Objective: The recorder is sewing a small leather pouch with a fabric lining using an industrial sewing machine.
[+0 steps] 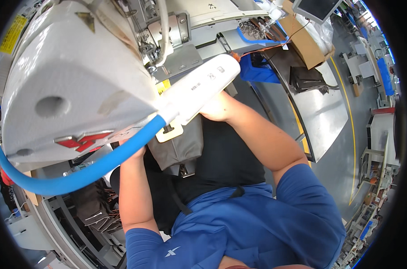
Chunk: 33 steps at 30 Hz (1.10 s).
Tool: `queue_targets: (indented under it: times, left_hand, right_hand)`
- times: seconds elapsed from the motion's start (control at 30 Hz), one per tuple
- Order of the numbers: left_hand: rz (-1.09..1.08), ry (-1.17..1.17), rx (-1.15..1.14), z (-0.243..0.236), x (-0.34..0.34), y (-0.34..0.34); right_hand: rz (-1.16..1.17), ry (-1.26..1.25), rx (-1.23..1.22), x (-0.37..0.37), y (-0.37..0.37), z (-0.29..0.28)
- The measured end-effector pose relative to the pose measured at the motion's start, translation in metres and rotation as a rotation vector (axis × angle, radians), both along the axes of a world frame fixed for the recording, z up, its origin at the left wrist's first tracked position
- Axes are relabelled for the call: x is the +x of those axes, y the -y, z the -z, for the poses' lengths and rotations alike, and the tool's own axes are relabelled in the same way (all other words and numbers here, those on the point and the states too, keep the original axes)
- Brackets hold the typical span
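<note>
Mostly hidden, the grip is hard to judge: I cannot tell whether either hand is closed on anything. Left of both hands bulks a white sewing machine [78, 76], a blue tube [78, 180] curving across it. The left hand [140, 154] shows just beside a grey cloth piece [181, 145], which sits between the hands. The right hand [218, 107] is partly behind a white lamp [203, 85]; further right stands a metal table [324, 116].
</note>
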<state>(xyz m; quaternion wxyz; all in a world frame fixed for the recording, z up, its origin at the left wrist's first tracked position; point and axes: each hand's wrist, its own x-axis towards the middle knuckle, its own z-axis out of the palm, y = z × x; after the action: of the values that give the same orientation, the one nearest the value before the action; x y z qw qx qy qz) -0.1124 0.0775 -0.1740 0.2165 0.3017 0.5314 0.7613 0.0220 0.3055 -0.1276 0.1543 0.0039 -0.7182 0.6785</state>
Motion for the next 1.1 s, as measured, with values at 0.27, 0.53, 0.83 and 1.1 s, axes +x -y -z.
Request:
queue_targets:
  times: [0.27, 0.53, 0.83, 1.1]
  left_hand:
    - [-0.178, -0.149, -0.206, 0.036, -0.014, 0.012]
    - [-0.117, -0.191, -0.128, 0.058, -0.008, 0.012]
    - [-0.188, -0.205, -0.107, 0.003, 0.026, -0.006]
    - [-0.196, -0.322, -0.233, 0.009, 0.012, -0.002]
  right_hand:
    - [-0.197, -0.007, -0.238, -0.002, -0.007, -0.002]
    - [-0.013, 0.15, -0.037, 0.004, -0.016, 0.059]
    - [-0.083, 0.152, -0.111, -0.001, -0.005, 0.019]
    - [-0.074, 0.152, -0.084, -0.001, -0.007, 0.016]
